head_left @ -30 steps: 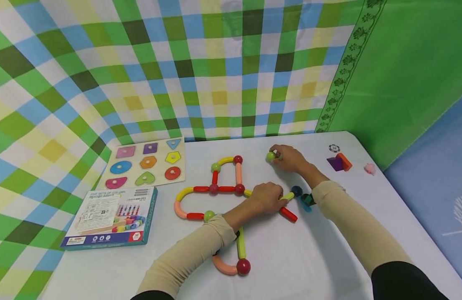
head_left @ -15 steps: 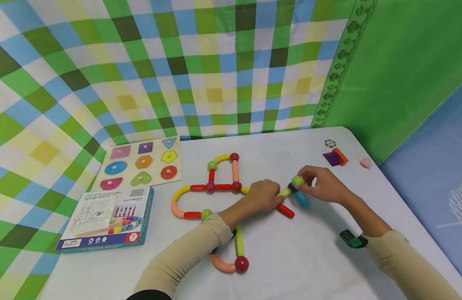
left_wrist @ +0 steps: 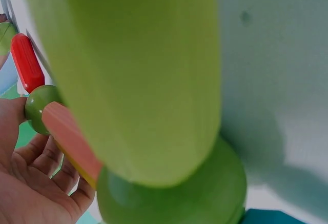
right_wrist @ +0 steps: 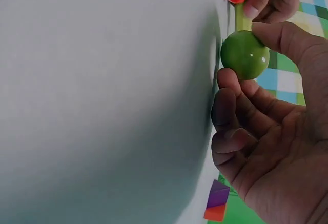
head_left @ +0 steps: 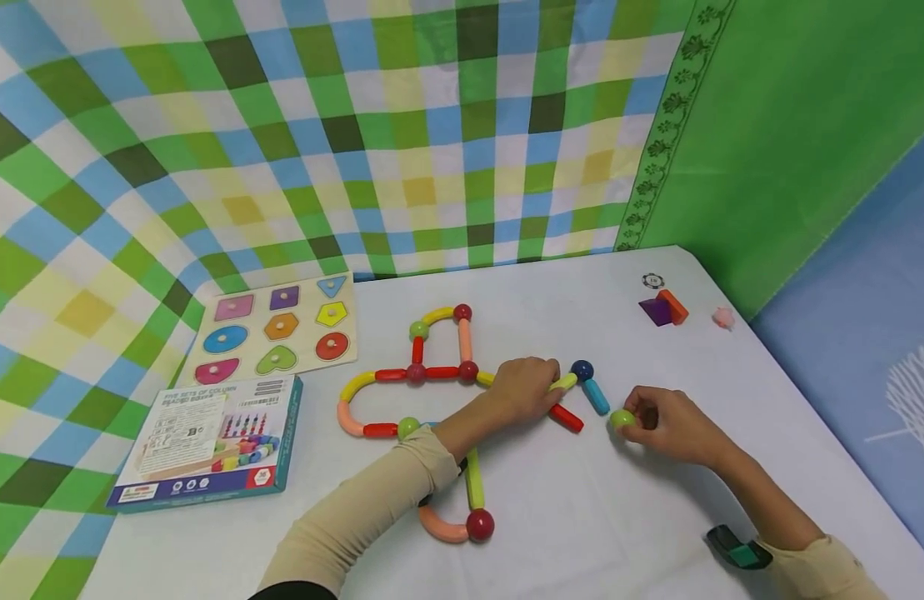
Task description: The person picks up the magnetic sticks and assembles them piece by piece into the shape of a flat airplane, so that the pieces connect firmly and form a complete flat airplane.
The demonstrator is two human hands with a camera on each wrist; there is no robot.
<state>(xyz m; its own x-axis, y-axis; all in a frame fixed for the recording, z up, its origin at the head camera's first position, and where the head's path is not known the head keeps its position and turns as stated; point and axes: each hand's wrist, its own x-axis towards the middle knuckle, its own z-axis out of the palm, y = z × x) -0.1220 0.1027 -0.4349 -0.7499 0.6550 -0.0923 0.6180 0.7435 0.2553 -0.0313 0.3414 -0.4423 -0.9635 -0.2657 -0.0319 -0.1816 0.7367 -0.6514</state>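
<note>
My right hand (head_left: 675,423) pinches a green ball (head_left: 621,419) between thumb and fingertips, just off the near end of a blue rod (head_left: 596,397). That rod joins a dark blue ball (head_left: 582,370), which a yellow-green rod (head_left: 562,382) links to my left hand (head_left: 517,387). In the left wrist view, the left thumb and fingers hold another green ball (left_wrist: 38,108), where a red rod (left_wrist: 27,62) and a salmon rod (left_wrist: 72,134) meet. From above, the left hand covers this joint. The rest of the flat rod-and-ball figure spreads leftward, with a red ball (head_left: 480,525) at its near end.
At left lie a wooden shape puzzle board (head_left: 312,317) and a boxed bead toy (head_left: 207,442). Toward the back right are a purple block (head_left: 655,312), an orange block (head_left: 673,307), a round chip (head_left: 652,281) and a small pink piece (head_left: 722,317). A checked cloth (head_left: 420,125) hangs behind the table.
The right hand has brought the green ball from the back of the table, past the dark blue ball, to the blue rod's near end. The left hand keeps its place on the figure.
</note>
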